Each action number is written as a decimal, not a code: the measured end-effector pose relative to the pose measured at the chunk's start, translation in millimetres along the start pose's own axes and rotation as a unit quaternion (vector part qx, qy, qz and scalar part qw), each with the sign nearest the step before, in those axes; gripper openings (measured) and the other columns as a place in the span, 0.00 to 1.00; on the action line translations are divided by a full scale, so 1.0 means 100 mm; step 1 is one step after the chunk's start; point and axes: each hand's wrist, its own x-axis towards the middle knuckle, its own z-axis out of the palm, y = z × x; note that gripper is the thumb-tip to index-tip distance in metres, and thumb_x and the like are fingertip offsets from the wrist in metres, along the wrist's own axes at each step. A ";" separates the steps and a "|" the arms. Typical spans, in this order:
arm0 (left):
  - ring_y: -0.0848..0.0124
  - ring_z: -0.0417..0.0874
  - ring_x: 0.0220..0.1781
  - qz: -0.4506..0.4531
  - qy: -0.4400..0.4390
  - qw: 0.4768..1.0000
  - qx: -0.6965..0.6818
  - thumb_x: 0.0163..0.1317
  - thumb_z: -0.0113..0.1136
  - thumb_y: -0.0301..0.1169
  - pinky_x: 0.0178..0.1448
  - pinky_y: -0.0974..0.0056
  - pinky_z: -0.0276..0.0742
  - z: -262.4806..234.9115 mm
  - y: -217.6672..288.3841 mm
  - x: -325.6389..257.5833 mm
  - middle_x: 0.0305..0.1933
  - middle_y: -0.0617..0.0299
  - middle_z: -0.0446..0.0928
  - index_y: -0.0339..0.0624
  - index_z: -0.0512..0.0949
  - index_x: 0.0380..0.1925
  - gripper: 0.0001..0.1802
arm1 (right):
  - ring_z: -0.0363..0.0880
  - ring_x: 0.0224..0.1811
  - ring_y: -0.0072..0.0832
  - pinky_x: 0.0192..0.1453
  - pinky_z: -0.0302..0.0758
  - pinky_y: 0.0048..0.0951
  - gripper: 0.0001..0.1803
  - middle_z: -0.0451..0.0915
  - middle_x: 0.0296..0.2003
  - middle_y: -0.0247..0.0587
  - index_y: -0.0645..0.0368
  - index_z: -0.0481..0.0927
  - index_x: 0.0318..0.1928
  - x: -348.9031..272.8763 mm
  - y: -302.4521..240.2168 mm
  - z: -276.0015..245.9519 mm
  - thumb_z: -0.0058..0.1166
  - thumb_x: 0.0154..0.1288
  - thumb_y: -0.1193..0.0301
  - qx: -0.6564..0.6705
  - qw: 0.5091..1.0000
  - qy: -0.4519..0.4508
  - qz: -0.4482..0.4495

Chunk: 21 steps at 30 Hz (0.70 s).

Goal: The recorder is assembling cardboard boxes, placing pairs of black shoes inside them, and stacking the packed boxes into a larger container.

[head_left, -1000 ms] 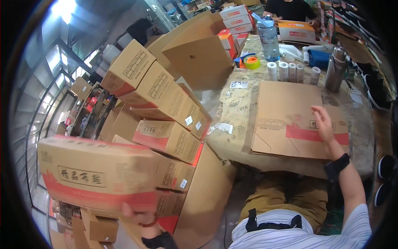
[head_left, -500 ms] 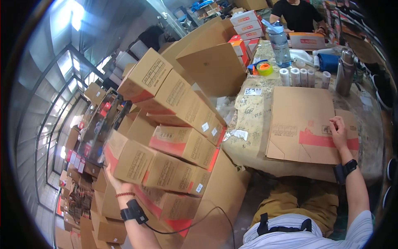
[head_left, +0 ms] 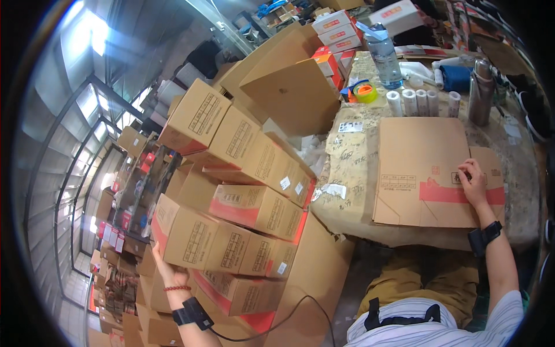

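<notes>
My left hand (head_left: 169, 263) grips the near left end of a brown cardboard box (head_left: 193, 234), its fingers partly hidden by the box. That box is the end one of a row whose boxes sit flush together, beside more rows of the same brown boxes with red bands (head_left: 245, 202). On the worktable, my right hand (head_left: 474, 184) rests on a flat folded carton (head_left: 422, 150) with a red stripe. Its fingers are bent and apart, and I see nothing held in them.
Behind the carton stand several white rolls (head_left: 409, 103), a steel flask (head_left: 481, 92) and a blue water bottle (head_left: 384, 58). Tape rolls (head_left: 365, 92) lie at the far left table edge. A co-worker's hand holds a white box (head_left: 396, 17). A cable (head_left: 300, 301) trails from my left wrist.
My left hand has pushed the end box up against its row, and the gap has closed. My right hand stays on the carton. Across the table, the co-worker has lifted a white box.
</notes>
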 end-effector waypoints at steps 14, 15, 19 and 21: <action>0.54 0.67 0.62 0.432 -0.367 0.697 0.439 0.55 0.60 0.31 0.65 0.52 0.63 2.12 -2.06 -1.14 0.60 0.47 0.65 0.38 0.66 0.60 0.31 | 0.76 0.38 0.25 0.41 0.75 0.27 0.09 0.73 0.43 0.38 0.58 0.81 0.38 -0.06 0.05 -0.44 0.62 0.57 0.70 0.167 0.977 0.072 0.110; 0.52 0.70 0.59 0.334 -0.450 0.723 0.405 0.53 0.62 0.33 0.64 0.51 0.64 2.20 -2.44 -1.06 0.57 0.44 0.68 0.36 0.66 0.60 0.33 | 0.77 0.40 0.26 0.43 0.75 0.27 0.10 0.73 0.43 0.39 0.59 0.81 0.39 -0.13 0.01 -0.58 0.62 0.56 0.70 0.116 0.984 0.086 0.105; 0.52 0.67 0.64 0.194 -0.483 0.793 0.317 0.55 0.63 0.32 0.67 0.54 0.62 2.64 -3.30 -1.27 0.62 0.43 0.65 0.34 0.62 0.63 0.36 | 0.78 0.45 0.33 0.49 0.75 0.32 0.13 0.74 0.47 0.43 0.59 0.82 0.40 -0.66 0.29 -1.19 0.63 0.56 0.67 -0.082 0.989 0.112 0.057; 0.50 0.66 0.66 0.195 -0.475 0.807 0.292 0.56 0.62 0.32 0.68 0.53 0.61 2.79 -3.44 -1.40 0.64 0.42 0.64 0.34 0.61 0.65 0.37 | 0.73 0.57 0.46 0.59 0.71 0.38 0.25 0.70 0.57 0.54 0.55 0.80 0.50 -1.00 0.39 -1.28 0.67 0.53 0.60 -0.164 0.971 0.105 0.138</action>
